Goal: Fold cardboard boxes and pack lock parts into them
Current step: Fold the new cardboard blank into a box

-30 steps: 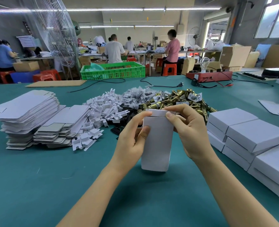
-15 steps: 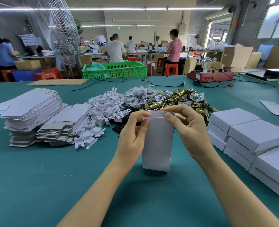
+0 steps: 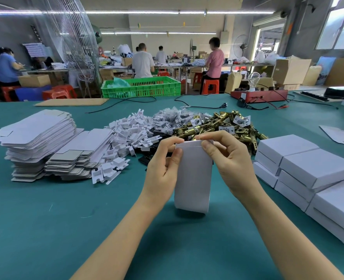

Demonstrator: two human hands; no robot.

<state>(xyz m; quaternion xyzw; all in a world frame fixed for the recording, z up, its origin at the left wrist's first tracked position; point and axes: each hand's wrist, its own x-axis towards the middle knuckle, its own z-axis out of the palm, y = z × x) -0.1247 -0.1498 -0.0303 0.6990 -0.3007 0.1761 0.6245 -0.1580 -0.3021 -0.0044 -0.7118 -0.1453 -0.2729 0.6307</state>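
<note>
Both hands hold white box (image 3: 193, 178) upright, frame center.
Left hand (image 3: 163, 170) and right hand (image 3: 229, 160) pinch its top flap, fingers curled; brass lock parts (image 3: 217, 126) piled behind, flat blanks (image 3: 38, 138) at left.

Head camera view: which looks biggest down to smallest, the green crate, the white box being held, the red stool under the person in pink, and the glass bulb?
1. White box, though it is nearest the camera.
2. Green crate, far off, so possibly bigger in reality.
3. Red stool.
4. Glass bulb.
</note>
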